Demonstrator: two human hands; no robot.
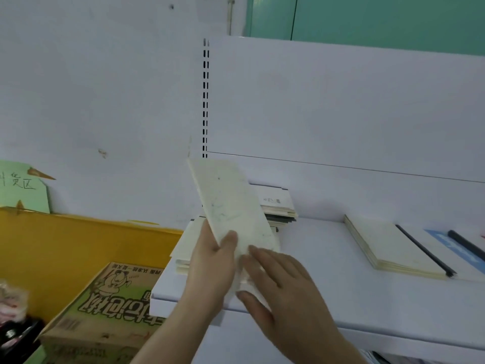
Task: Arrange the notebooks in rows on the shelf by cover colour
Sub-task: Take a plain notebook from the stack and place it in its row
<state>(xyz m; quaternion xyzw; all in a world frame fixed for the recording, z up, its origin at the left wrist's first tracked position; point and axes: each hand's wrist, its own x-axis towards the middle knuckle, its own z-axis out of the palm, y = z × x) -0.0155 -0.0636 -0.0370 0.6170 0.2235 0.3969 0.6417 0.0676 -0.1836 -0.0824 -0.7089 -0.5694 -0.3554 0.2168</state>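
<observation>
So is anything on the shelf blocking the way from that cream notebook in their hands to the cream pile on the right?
Nothing visible. The cream notebook, held by the left hand, has only bare white shelf between it and the cream notebook pile.

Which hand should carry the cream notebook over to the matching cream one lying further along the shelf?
Right, probably. The right hand sits nearer the lying cream notebook, while the left hand grips the held notebook from the far side.

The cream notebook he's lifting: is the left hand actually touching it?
Touching. The head view shows the left hand gripping the cream notebook at its lower edge, thumb pressed flat on the cover.
</observation>
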